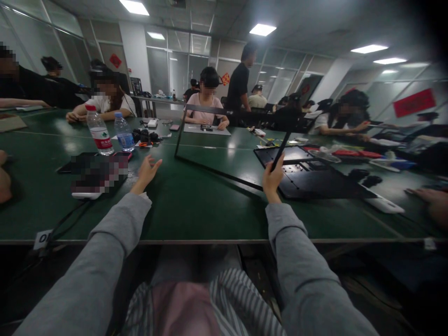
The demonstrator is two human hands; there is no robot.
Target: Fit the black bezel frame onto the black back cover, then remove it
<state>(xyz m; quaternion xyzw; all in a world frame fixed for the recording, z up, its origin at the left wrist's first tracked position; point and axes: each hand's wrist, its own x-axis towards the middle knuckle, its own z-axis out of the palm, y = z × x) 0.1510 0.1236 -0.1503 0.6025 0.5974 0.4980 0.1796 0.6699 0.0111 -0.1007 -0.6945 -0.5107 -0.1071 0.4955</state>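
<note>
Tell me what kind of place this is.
Probably an electronics assembly or repair workshop. Several people sit around long green worktables; the right hand tilts up a thin black display frame beside a dark flat panel, and small parts lie scattered about. The left hand hovers open.

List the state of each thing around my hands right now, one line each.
left hand: open, empty, raised over the table
right hand: gripping the frame's right side
black frame: tilted up, near edge on the green table
black panel: lying flat
two water bottles: upright, capped
</note>
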